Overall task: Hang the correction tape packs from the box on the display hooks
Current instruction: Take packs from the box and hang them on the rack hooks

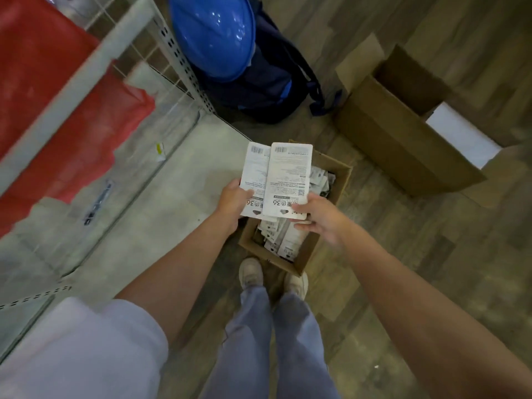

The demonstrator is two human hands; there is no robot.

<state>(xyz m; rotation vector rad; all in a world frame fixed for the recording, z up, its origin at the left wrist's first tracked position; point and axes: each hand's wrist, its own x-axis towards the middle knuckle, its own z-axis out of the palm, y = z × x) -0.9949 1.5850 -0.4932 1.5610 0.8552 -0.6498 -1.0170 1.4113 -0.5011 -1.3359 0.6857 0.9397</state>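
Observation:
Two white correction tape packs are held back side up above a small open cardboard box (341,180) on the floor. My left hand (234,201) grips the left pack (254,171) at its lower edge. My right hand (319,216) pinches the lower corner of the right pack (289,180), which overlaps the left one. Several more packs (280,240) lie loose inside the box. No display hooks are in view.
A larger open cardboard box (403,136) stands on the wood floor at right. A blue hard hat (213,36) rests on a dark blue backpack (273,90) ahead. A grey shelf base (161,203) with a perforated upright and red sheeting (57,110) fills the left. My feet are just behind the small box.

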